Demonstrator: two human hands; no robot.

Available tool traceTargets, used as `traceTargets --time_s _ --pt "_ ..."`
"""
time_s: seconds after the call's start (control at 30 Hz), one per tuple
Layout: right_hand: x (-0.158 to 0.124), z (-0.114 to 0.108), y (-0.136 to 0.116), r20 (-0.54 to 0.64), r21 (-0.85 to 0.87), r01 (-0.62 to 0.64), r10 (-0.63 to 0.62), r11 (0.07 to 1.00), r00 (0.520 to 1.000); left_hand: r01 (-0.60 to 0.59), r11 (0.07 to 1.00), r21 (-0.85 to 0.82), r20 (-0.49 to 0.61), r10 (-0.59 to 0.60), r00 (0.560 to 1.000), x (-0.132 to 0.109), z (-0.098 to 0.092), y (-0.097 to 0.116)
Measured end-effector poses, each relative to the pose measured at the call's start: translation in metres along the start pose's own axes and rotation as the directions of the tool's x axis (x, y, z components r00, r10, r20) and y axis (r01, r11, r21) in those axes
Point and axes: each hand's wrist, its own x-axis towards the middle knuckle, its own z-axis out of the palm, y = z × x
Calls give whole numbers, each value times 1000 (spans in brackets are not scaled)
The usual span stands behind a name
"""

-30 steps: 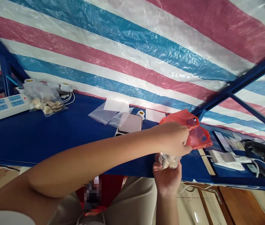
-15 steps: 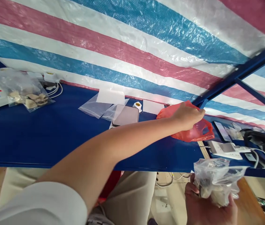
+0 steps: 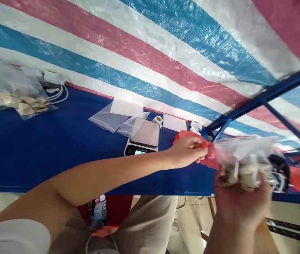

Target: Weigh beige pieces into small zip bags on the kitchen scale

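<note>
My left hand point(image 3: 188, 151) reaches across the blue table point(image 3: 59, 148) and pinches the edge of a red plastic bag point(image 3: 208, 155) lying on it. My right hand point(image 3: 241, 201) is closed around a clear plastic bag point(image 3: 245, 162) filled with pale pieces and holds it up just right of the red bag, partly covering it. A small digital scale point(image 3: 143, 137) stands on the table just left of my left hand.
Flat empty clear bags point(image 3: 112, 118) lie behind the scale. Another filled clear bag point(image 3: 14, 93) sits at the far left beside white cables point(image 3: 59, 93). A striped tarp point(image 3: 165, 46) hangs behind the table, with blue frame bars point(image 3: 269, 93) at the right.
My right hand has risen from below the table edge with the filled clear bag, up beside the red bag. My left hand has drawn back a little, still on the red bag.
</note>
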Motion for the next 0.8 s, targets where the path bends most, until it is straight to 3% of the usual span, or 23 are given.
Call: traceTargets --time_s 0.1,0.23,0.33,0.4,0.47,0.57,0.63,0.67,0.73,0.8 --pt "13 0 16 -65 -189 86 -100 978 993 51 980 -191 -64 -64 996 -5 -5 2" --pt "20 -11 28 -109 -391 267 -333 881 937 13 967 -256 -96 -39 995 -5 -21 5" --pt "17 -19 27 -39 -496 330 -401 803 915 -20 962 -274 -68 1 998 -4 -34 7" --pt "16 -22 23 95 -649 406 -461 643 882 -42 965 -260 -42 32 999 -3 -40 6" --pt "16 -25 16 286 -777 494 -481 390 829 -64 973 -223 -14 63 998 -2 -45 4" --pt "19 -21 4 613 -738 674 -374 44 696 -96 987 -126 23 99 995 -1 -49 0" --pt "21 -11 -2 770 -624 772 -264 -121 580 -84 994 -64 43 87 995 -1 -50 1" --pt "23 -4 -4 811 -582 793 -207 -181 548 -70 997 -36 48 71 996 -2 -51 2" --pt "28 13 -6 827 -559 798 -71 -226 558 -52 998 43 43 50 998 -4 -53 5" --pt "33 31 -5 800 -572 801 95 -177 592 -71 984 163 28 68 997 -6 -55 7"
